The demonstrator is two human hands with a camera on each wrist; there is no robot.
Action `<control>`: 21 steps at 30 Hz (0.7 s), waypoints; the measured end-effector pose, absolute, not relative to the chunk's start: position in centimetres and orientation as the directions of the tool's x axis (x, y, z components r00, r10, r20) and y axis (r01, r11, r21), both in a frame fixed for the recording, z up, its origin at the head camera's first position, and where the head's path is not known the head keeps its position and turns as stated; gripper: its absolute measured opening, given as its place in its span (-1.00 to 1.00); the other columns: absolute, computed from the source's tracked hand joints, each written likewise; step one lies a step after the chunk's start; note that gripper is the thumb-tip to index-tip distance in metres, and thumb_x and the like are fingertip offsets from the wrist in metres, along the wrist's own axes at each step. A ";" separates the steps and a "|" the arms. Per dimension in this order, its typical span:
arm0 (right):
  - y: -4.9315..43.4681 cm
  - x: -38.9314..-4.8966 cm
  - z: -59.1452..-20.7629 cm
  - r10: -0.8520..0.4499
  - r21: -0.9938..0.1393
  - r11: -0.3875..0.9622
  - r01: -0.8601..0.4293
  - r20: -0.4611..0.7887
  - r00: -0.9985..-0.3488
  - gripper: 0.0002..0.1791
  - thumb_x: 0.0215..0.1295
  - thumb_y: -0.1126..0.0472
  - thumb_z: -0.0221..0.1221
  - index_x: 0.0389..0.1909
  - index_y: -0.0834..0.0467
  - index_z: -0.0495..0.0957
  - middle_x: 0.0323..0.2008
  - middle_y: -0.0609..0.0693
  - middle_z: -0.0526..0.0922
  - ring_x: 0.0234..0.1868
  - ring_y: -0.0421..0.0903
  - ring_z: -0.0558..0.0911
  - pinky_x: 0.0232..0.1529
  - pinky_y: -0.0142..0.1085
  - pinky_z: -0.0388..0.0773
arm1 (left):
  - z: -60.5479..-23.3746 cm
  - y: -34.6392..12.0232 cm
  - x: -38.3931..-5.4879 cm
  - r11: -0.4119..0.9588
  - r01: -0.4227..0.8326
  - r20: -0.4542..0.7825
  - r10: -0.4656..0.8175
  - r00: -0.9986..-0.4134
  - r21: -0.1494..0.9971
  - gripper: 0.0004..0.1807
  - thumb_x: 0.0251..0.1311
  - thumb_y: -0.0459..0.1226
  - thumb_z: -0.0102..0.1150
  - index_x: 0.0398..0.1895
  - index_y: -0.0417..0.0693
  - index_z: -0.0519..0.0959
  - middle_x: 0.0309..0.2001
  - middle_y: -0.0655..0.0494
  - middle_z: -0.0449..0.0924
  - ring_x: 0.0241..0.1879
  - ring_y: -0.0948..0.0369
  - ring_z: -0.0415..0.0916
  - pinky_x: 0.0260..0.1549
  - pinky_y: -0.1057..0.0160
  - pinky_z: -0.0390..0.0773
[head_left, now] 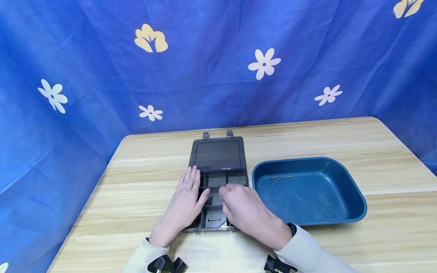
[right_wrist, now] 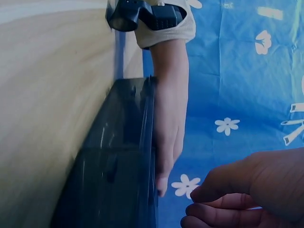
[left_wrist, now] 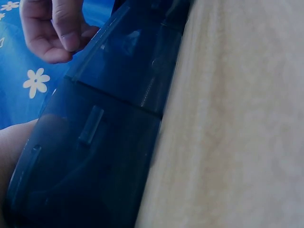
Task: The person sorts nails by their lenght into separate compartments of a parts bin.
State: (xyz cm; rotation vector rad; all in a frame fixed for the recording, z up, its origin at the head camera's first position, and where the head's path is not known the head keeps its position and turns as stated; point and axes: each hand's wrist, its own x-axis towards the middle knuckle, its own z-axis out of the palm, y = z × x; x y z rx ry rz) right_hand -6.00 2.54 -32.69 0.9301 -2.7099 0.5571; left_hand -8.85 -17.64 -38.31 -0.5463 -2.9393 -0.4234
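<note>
A dark translucent compartment box (head_left: 203, 227) lies on the table with its lid (head_left: 218, 151) folded back. My left hand (head_left: 182, 204) rests along the box's left side, fingers straight and thumb reaching over the compartments. Over the right-hand compartments is my right hand (head_left: 247, 210), its fingers curled. The head view hides its fingertips. In the left wrist view the right hand (left_wrist: 59, 31) shows bent fingers above the box edge; whether they pinch something I cannot tell. A screw (head_left: 214, 219) lies in the front middle compartment, with another beside it.
To the right of the box stands a blue tray (head_left: 358, 204) with several screws (head_left: 276, 181) near its left end. A blue flowered cloth (head_left: 211, 76) hangs behind the wooden table (head_left: 146, 170). The tray's rim comes close to the right forearm.
</note>
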 end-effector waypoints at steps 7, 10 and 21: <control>4.0 -6.5 -32.5 -0.485 -0.314 0.759 -0.571 0.313 -0.817 -0.93 0.10 0.33 0.22 -0.49 0.11 0.56 -0.55 -0.15 0.50 -0.54 -0.22 0.52 -0.60 -0.39 0.48 | -38.3 -17.6 -8.9 0.895 0.373 0.178 0.337 -0.924 0.244 -0.27 0.44 -0.02 -0.17 0.40 -0.46 0.10 0.46 -0.32 -0.02 0.48 -0.13 -0.10 0.46 -0.04 -0.08; 4.9 -6.7 -32.4 -0.450 -0.322 0.777 -0.541 0.317 -0.835 -0.94 0.08 0.35 0.23 -0.48 0.13 0.57 -0.55 -0.14 0.51 -0.52 -0.20 0.53 -0.56 -0.34 0.51 | -38.4 -17.6 -8.9 0.896 0.371 0.170 0.337 -0.926 0.243 -0.26 0.44 -0.01 -0.18 0.41 -0.45 0.08 0.47 -0.31 -0.03 0.49 -0.12 -0.12 0.46 -0.03 -0.09; 7.5 -7.3 -32.4 -0.367 -0.341 0.818 -0.463 0.311 -0.877 -0.95 0.10 0.36 0.25 -0.40 0.18 0.62 -0.43 -0.07 0.62 -0.46 -0.18 0.57 -0.48 -0.29 0.56 | -38.3 -17.5 -8.9 0.899 0.366 0.160 0.336 -0.928 0.240 -0.26 0.45 -0.01 -0.18 0.42 -0.44 0.07 0.47 -0.32 -0.04 0.49 -0.13 -0.13 0.46 -0.05 -0.09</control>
